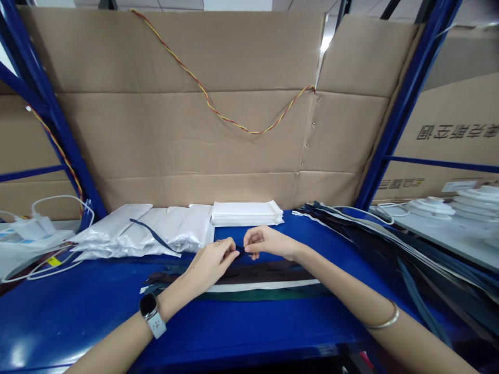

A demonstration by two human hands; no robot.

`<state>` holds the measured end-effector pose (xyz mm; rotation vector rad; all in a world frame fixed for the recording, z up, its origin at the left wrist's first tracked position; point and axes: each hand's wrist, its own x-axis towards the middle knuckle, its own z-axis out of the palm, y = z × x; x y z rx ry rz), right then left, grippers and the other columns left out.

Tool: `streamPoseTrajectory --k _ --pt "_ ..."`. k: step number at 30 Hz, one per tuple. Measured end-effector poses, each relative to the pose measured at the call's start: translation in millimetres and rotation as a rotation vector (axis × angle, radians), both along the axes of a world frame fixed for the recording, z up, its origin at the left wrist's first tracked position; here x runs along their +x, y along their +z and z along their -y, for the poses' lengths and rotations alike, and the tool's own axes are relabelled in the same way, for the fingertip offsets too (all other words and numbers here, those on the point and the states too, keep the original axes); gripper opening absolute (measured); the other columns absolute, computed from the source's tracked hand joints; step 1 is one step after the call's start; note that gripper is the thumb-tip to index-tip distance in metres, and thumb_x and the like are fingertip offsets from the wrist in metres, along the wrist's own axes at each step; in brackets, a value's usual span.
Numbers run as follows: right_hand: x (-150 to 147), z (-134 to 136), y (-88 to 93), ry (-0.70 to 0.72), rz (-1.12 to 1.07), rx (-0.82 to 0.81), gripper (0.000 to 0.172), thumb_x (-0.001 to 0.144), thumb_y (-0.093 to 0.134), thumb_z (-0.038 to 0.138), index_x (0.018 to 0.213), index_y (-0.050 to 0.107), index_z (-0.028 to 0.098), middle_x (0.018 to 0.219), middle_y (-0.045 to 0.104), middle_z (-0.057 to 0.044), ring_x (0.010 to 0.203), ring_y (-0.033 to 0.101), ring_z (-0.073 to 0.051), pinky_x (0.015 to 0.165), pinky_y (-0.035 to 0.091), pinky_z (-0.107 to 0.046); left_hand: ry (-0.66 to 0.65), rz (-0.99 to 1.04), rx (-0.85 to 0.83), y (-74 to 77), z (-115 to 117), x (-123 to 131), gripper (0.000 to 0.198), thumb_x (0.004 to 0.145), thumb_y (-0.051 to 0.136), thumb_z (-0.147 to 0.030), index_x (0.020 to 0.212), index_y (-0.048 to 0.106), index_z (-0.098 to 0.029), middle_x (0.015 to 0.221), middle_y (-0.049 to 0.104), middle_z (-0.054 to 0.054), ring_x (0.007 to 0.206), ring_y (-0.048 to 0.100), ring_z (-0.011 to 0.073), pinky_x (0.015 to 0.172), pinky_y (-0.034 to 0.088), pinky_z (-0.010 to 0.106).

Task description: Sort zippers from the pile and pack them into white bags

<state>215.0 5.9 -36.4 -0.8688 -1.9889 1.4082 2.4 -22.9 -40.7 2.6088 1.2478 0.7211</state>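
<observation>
My left hand (212, 262) is closed in a pinch on a narrow dark blue fabric strip (241, 251) that looks like zipper tape. Close beside it, my right hand (268, 242) pinches the same strip near its end, fingers curled. Over the white plastic packets (156, 226) lies a dark blue length (152, 234), running toward my left wrist; whether it joins the held piece is hidden behind my hand. Below both hands, a row of long flat strips (268, 285) in dark brown, white and green stretches across the blue tabletop (241, 324).
A stack of flat white packets (247, 213) stands against the cardboard back wall (195, 140). To the right lies a large bundle of dark strips (382, 254). White cables and adapters (33, 228) sit at left, white discs (432, 208) at right. Blue posts (405, 109) frame the bench.
</observation>
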Motion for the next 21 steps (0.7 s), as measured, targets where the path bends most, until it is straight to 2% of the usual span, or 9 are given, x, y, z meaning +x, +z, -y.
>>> streamPoseTrajectory --k 6,10,14,16,20,21 --pt "-5 9 7.7 0.083 -0.181 -0.092 0.027 0.076 0.066 0.029 0.096 0.059 0.013 0.078 0.063 -0.004 0.071 0.06 -0.012 0.073 0.048 -0.029 -0.112 0.145 -0.146 2.1 2 1 0.017 0.089 0.042 -0.03 0.08 0.051 -0.019 0.07 0.058 -0.001 0.061 0.054 0.013 0.059 0.04 0.024" --pt "-8 11 6.6 0.081 -0.243 -0.112 0.029 0.073 0.069 0.027 0.095 0.054 0.016 0.078 0.062 -0.002 0.07 0.06 -0.012 0.072 0.048 -0.028 -0.153 0.239 -0.291 2.8 3 1 0.024 0.091 0.038 -0.036 0.082 0.052 -0.019 0.07 0.059 -0.001 0.058 0.055 0.0117 0.058 0.042 0.023" --pt "-11 16 9.5 0.077 -0.25 -0.08 0.027 0.073 0.068 0.024 0.092 0.051 0.017 0.074 0.06 0.0 0.069 0.06 -0.012 0.071 0.047 -0.029 -0.16 0.281 -0.348 0.1 0 1 0.02 0.09 0.04 -0.033 0.081 0.049 -0.018 0.069 0.059 0.0 0.054 0.053 0.0104 0.056 0.043 0.023" --pt "-11 18 11.5 0.066 -0.231 -0.061 0.025 0.074 0.066 0.022 0.093 0.05 0.018 0.072 0.059 0.001 0.067 0.059 -0.011 0.069 0.047 -0.027 -0.162 0.246 -0.324 0.6 1 1 0.018 0.089 0.039 -0.03 0.08 0.049 -0.018 0.07 0.059 0.0 0.055 0.054 0.0109 0.057 0.042 0.023" --pt "-10 18 13.3 0.02 -0.184 -0.043 0.023 0.075 0.063 0.021 0.094 0.05 0.019 0.07 0.056 0.002 0.06 0.055 -0.01 0.062 0.045 -0.025 -0.124 0.11 -0.111 4.9 3 1 0.019 0.089 0.039 -0.027 0.078 0.053 -0.019 0.065 0.058 0.0 0.061 0.054 0.014 0.061 0.04 0.026" --pt "-9 17 13.6 0.012 -0.17 -0.026 0.023 0.076 0.062 0.022 0.094 0.049 0.019 0.069 0.056 0.003 0.059 0.054 -0.01 0.062 0.045 -0.025 -0.11 0.106 -0.103 5.8 2 1 0.02 0.088 0.039 -0.028 0.077 0.053 -0.019 0.064 0.057 0.0 0.06 0.054 0.0141 0.06 0.039 0.026"
